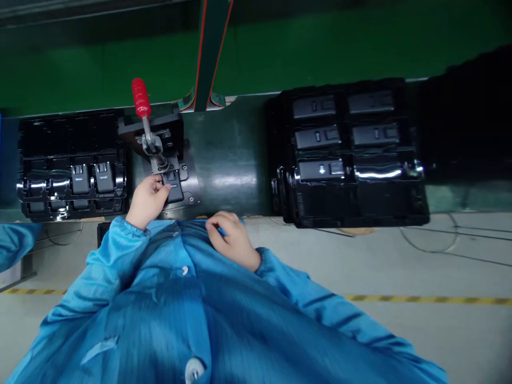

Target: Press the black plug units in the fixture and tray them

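Note:
My left hand reaches forward and pinches a small black part that lies on the black jig under a toggle clamp with a red handle. The clamp handle stands raised. My right hand rests against my blue coat at the bench edge, fingers curled around a thin blue object I cannot make out. Both arms wear blue sleeves.
A black tray left of the jig holds several small black parts. A larger black tray on the right holds several longer black parts. The dark green bench lies between them. Below, a grey floor with a yellow striped line.

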{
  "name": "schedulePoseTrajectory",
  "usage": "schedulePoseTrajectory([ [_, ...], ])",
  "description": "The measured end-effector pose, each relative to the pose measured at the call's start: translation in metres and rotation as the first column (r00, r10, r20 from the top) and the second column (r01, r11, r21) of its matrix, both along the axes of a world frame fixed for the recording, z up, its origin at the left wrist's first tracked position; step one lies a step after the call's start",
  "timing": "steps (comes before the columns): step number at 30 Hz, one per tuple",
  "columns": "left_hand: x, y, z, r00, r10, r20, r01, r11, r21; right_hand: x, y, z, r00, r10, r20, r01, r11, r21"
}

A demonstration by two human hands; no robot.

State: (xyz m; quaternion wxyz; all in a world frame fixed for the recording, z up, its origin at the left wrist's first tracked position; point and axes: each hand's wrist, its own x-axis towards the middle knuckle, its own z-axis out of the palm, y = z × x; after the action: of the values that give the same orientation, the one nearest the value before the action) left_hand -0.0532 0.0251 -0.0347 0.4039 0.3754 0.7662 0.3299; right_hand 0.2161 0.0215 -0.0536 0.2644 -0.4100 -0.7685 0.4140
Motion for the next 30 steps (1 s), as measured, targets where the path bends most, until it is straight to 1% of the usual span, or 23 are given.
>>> schedulePoseTrajectory([
  [2,0.001,0.0,0.004,0.998,0.029,0.048,-0.03,0.999,0.012,-0.001,-0.009,0.001,0.999,0.034,-0.022,-0.033,0.999,0.027],
  [5,0.003,-0.009,0.015,0.986,0.091,0.137,-0.098,0.994,0.043,-0.001,-0.014,0.011,0.998,0.035,-0.061,-0.031,0.998,0.061],
  [7,0.003,-0.022,0.024,0.97,0.13,0.205,-0.145,0.987,0.061,-0.001,-0.014,0.021,0.994,0.058,-0.089,-0.051,0.996,0.072],
  [11,0.002,-0.06,0.038,0.917,0.175,0.359,-0.21,0.976,0.061,-0.001,-0.013,0.041,0.99,0.077,-0.114,-0.069,0.995,0.072],
  [15,0.004,-0.093,0.042,0.88,0.17,0.444,-0.207,0.978,0.037,-0.011,-0.011,0.053,0.973,0.153,-0.173,-0.134,0.984,0.115],
  [17,0.006,-0.104,0.042,0.87,0.172,0.462,-0.214,0.976,0.039,-0.019,-0.009,0.058,0.952,0.212,-0.221,-0.181,0.972,0.15],
  [19,0.008,-0.109,0.044,0.856,0.171,0.487,-0.22,0.975,0.043,-0.028,-0.008,0.064,0.926,0.255,-0.278,-0.209,0.96,0.185],
  [22,0.009,-0.106,0.054,0.85,0.144,0.507,-0.203,0.977,0.063,-0.036,-0.007,0.076,0.893,0.256,-0.369,-0.19,0.96,0.207],
  [26,0.015,-0.086,0.078,0.867,0.118,0.485,-0.189,0.977,0.1,-0.035,-0.002,0.095,0.83,0.195,-0.523,-0.094,0.972,0.213],
  [28,0.022,-0.072,0.088,0.872,0.088,0.481,-0.165,0.979,0.119,-0.029,0.003,0.101,0.815,0.129,-0.565,-0.014,0.979,0.203],
  [30,0.033,-0.054,0.096,0.877,0.031,0.48,-0.111,0.984,0.139,-0.02,0.012,0.103,0.818,0.005,-0.575,0.102,0.983,0.155],
])
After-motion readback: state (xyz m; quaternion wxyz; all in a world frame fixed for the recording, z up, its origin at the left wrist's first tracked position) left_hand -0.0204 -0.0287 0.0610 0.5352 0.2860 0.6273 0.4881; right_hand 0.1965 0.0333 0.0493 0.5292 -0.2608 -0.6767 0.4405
